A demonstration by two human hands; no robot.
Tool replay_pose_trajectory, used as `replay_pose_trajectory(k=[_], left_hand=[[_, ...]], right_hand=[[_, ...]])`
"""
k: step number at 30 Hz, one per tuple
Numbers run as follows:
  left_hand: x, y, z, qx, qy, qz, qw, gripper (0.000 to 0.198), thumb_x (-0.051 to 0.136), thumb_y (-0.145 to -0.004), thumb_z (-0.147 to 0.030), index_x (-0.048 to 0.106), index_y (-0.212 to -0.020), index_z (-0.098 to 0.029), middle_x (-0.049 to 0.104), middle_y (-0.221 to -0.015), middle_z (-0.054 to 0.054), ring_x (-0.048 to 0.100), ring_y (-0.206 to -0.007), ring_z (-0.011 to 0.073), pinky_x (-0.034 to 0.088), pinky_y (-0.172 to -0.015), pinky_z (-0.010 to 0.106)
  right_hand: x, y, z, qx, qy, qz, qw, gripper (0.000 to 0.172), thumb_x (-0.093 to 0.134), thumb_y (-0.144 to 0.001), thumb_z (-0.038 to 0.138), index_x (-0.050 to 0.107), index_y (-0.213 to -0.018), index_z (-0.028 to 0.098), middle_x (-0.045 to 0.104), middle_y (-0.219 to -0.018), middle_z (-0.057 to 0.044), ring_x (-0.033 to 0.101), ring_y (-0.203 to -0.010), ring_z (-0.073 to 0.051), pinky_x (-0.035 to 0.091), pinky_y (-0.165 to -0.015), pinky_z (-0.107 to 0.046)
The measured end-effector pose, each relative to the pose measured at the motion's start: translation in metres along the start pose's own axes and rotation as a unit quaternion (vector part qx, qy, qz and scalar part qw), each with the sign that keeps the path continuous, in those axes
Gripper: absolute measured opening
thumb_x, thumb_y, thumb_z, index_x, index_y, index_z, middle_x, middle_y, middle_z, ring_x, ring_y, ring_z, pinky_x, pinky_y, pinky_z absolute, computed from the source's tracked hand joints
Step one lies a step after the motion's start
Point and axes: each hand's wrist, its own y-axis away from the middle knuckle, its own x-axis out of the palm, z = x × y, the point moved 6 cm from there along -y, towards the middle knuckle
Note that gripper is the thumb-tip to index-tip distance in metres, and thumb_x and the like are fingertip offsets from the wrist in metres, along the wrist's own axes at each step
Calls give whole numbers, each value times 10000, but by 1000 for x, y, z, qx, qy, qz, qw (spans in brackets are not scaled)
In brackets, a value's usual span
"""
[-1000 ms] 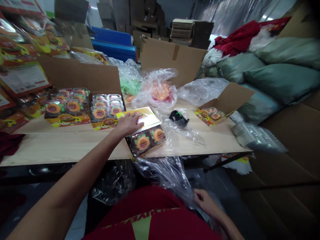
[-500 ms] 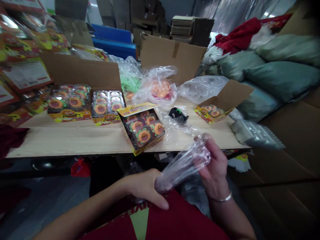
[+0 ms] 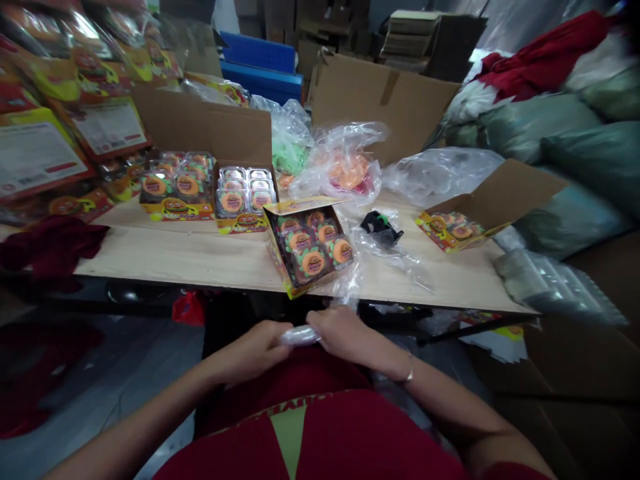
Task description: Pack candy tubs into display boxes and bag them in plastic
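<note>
A clear plastic bag (image 3: 301,335), gathered into a narrow bundle, is stretched between my two hands just in front of the table edge. My left hand (image 3: 256,350) grips one end of it. My right hand (image 3: 345,333) is closed round the other end, with loose clear film showing above it. Right beyond the hands, an open display box (image 3: 293,288) sits at an angle near the table's front edge. It holds several clear cups with orange burger-printed lids (image 3: 313,262).
Two open display boxes with filled cups (image 3: 185,212) (image 3: 243,223) stand at left. Another open box (image 3: 450,233) is at right, past a black-and-green piece (image 3: 381,228). Plastic bags of orange pieces (image 3: 349,170) lie behind. Stacked clear packs (image 3: 555,283) overhang the right edge.
My right hand has come down and left toward my left hand, and the spread plastic bag is now bunched between them. The view has shifted left.
</note>
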Motion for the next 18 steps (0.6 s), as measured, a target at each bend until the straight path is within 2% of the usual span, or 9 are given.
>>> replay_pose_trajectory(k=[2,4,6,7,8,10,13,15,18], left_hand=[[-17,9,7,-1,28,-30,999,134,570,-741,-297,601,-697,-174,600,-652,5,518,-609,145,375,-565,221],[-31,14,17,4,78,-97,992,184,616,-746,-358,619,-778,-177,608,-656,7,542,-580,150,412,-558,234],[-35,13,23,37,95,-187,977,266,638,-759,-399,631,-915,-184,641,-740,23,585,-625,167,469,-596,260],[-32,11,25,59,92,-226,968,306,634,-774,-409,629,-985,-187,663,-817,43,617,-701,187,501,-657,283],[-27,8,25,79,88,-254,960,339,627,-788,-409,620,-1045,-188,678,-907,65,640,-808,210,520,-744,311],[-17,5,27,107,102,-293,944,390,640,-782,-385,591,-1113,-184,673,-1041,91,630,-970,237,507,-874,345],[-15,11,40,68,190,-351,914,417,684,-737,-358,579,-1093,-170,662,-993,61,607,-781,179,509,-724,293],[-18,18,49,33,263,-361,894,353,680,-739,-375,616,-1003,-151,657,-909,40,555,-675,140,468,-634,256],[-17,24,57,28,326,-321,889,342,725,-726,-435,651,-893,-146,654,-810,26,564,-720,150,461,-677,250]], right_hand=[[10,1,-13,22,-168,96,981,137,542,-909,194,644,-825,159,627,-633,-18,579,-548,-154,480,-580,-260],[9,1,-12,8,-384,140,913,277,494,-964,397,641,-891,174,619,-643,5,523,-475,-116,433,-490,-215],[0,-10,-5,-16,-527,83,846,441,422,-969,560,631,-984,173,661,-782,-31,573,-561,-127,481,-549,-234],[-4,-18,-1,-36,-547,35,835,478,413,-962,598,626,-994,171,672,-876,-59,611,-665,-149,515,-631,-267],[-7,-26,5,-63,-534,-4,843,477,417,-963,599,624,-974,170,667,-959,-81,628,-783,-173,528,-724,-304],[-4,-41,18,-122,-429,-40,894,398,428,-990,504,612,-880,169,640,-1009,-96,598,-917,-196,507,-845,-345],[13,-57,28,-172,-178,-42,968,222,459,-986,264,614,-867,159,604,-1012,-100,545,-970,-207,458,-931,-369],[25,-63,29,-178,-35,-43,982,157,485,-955,173,640,-941,151,598,-1040,-114,521,-1014,-228,422,-980,-405],[42,-71,33,-175,81,-32,981,166,509,-938,175,663,-984,133,597,-1062,-139,501,-1029,-264,388,-1012,-471]])
